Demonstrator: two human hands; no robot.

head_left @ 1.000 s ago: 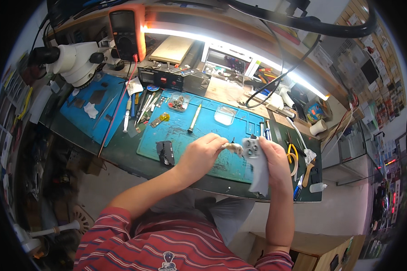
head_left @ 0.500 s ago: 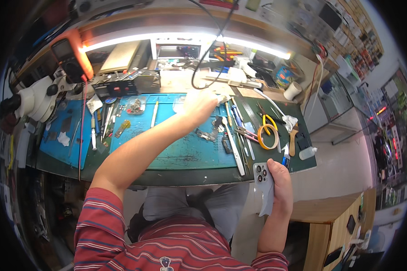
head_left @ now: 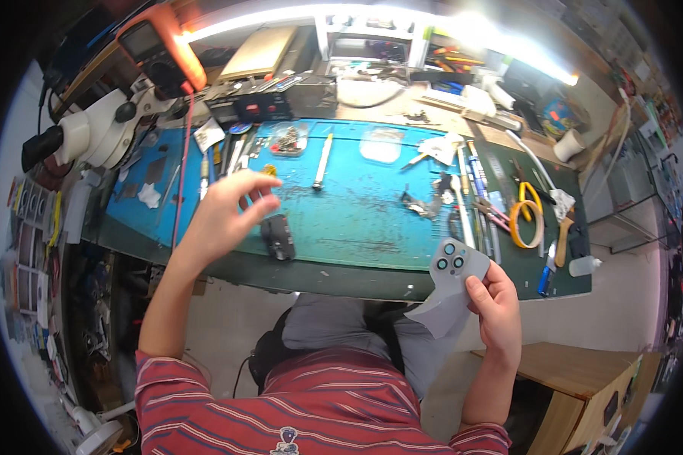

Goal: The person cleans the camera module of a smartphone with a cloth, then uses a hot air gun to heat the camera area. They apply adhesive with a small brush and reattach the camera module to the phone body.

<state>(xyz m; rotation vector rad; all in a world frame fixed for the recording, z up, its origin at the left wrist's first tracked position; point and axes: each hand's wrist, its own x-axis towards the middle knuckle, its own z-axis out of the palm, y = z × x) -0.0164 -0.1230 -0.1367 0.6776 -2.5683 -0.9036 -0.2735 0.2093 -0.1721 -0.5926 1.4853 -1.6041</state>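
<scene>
My left hand (head_left: 235, 208) is in the air over the left part of the blue mat (head_left: 357, 224), fingers apart and holding nothing, beside a dark phone part (head_left: 281, 239) lying on the mat. My right hand (head_left: 493, 307) grips a grey phone back piece (head_left: 457, 292) with three round camera lenses and a jagged lower end, over the front edge of the bench at right. A crumpled white wad with a thin tool (head_left: 440, 148) lies at the mat's back right, with scraps of dark film (head_left: 421, 205) below it.
A microscope (head_left: 106, 133) and multimeter (head_left: 155, 53) stand at back left, a power supply (head_left: 250, 108) behind the mat. Small plastic boxes (head_left: 379, 144) sit at the back. Tools and a yellow tape roll (head_left: 525, 224) crowd the right. A wooden cabinet (head_left: 580, 371) is at lower right.
My left hand has let go of the light wad, which lies at back right, and moved leftward, opening. My right hand dropped lower, then rose slightly, tilting the grey piece.
</scene>
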